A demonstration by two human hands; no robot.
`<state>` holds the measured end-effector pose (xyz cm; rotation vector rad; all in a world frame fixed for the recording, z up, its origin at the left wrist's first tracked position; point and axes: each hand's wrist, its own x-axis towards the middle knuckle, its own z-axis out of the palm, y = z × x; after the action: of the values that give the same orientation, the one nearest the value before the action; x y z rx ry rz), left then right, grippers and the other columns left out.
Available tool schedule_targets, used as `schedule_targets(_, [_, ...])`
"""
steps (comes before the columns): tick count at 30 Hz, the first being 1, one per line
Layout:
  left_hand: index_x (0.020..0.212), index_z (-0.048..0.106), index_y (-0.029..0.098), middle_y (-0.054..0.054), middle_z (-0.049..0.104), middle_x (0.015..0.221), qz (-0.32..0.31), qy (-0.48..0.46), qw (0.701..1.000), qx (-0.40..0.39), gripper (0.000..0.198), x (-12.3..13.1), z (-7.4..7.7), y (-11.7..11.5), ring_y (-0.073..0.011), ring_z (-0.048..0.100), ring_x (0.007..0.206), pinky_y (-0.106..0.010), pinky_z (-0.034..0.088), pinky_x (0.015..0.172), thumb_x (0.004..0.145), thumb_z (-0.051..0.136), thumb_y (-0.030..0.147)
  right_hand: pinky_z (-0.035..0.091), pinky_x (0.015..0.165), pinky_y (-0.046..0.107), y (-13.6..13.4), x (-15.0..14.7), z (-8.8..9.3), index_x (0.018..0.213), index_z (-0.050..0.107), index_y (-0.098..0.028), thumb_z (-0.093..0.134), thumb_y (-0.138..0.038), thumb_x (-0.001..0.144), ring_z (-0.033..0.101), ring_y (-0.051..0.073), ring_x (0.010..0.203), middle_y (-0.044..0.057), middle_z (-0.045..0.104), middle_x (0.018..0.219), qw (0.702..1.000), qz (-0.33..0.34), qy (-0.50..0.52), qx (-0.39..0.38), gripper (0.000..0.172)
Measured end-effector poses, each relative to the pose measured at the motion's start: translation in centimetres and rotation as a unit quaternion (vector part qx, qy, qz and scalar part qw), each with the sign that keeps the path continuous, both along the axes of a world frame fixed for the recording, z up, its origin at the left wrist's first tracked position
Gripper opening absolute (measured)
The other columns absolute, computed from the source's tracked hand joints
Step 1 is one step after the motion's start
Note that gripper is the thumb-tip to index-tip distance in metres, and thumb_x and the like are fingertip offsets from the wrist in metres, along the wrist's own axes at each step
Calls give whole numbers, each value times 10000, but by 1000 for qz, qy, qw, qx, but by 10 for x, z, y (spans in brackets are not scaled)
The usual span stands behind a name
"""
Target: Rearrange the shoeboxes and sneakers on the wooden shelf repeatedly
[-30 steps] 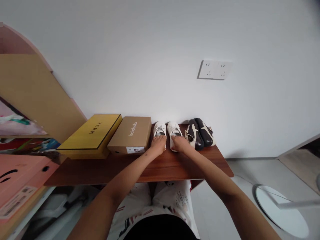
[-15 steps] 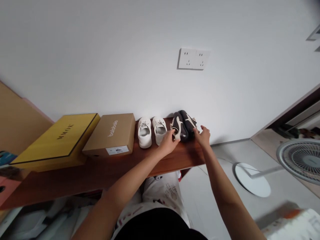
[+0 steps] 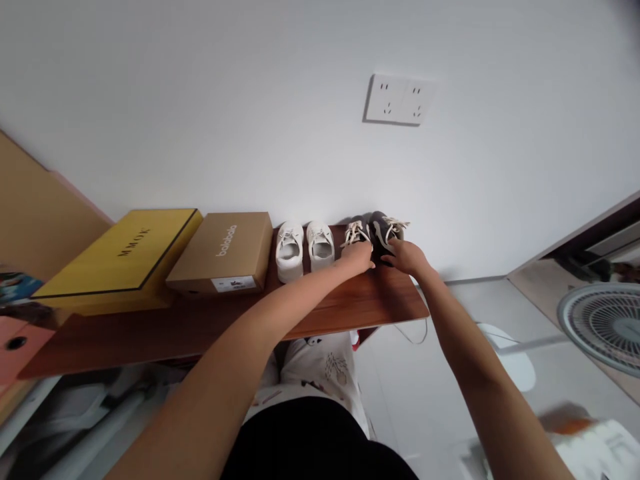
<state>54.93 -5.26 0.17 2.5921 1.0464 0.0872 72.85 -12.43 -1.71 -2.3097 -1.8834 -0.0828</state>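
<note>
Two dark shoes with cream laces stand upright side by side near the right end of a brown wooden shelf. My left hand is closed on the heel of the left dark shoe. At the heel of the right dark shoe, my right hand is closed on it. Their toes point to the wall. To the left of them stands a pair of white shoes, one white shoe and another white shoe, slightly apart.
A tan shoe box and a yellow box lie left of the shoes. A socket plate is on the wall. At the right stands a fan; a thin cable hangs past the shelf's right end.
The dark shoes have turned from lying on their sides to standing upright, now slightly apart with laces facing up. Both my hands have closed round their heels. The view has shifted a little.
</note>
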Motion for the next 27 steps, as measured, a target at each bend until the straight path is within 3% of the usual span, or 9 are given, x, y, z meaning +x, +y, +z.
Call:
schedule_targets(7, [1259, 620, 92, -222, 695, 1173, 14, 62, 998, 24, 523, 14, 7, -10, -334, 641, 1181, -393, 495, 977, 782, 780, 234, 444, 824, 341, 5, -28, 5, 1063, 617, -176, 682, -367, 857, 677, 295, 1010, 164, 723, 1075, 991, 11, -108, -77, 288])
schedule_targets(16, [1208, 667, 115, -205, 706, 1156, 26, 65, 998, 5, 450, 18, -4, -9, -334, 645, 1172, -397, 492, 986, 773, 764, 177, 431, 846, 336, 10, -31, -7, 1055, 626, -179, 706, -324, 834, 676, 277, 1010, 154, 730, 1062, 993, 19, -84, -80, 276])
schedule_targets(21, [1205, 639, 67, -241, 674, 1173, 23, 46, 999, 4, 448, 16, -8, -9, -361, 615, 1194, -422, 463, 1002, 777, 750, 138, 419, 865, 363, 6, -36, -13, 1055, 623, -152, 709, -284, 827, 635, 293, 1036, 178, 703, 1104, 995, 10, -90, -44, 277])
schedule_targets(27, [1258, 544, 103, -208, 596, 1260, -11, -47, 994, 102, 443, -12, -5, -21, -351, 530, 1256, -456, 398, 1057, 868, 683, 260, 382, 921, 421, -8, -51, -5, 1154, 597, -129, 632, -323, 891, 550, 340, 1085, 216, 627, 1206, 995, -10, -73, 62, 329])
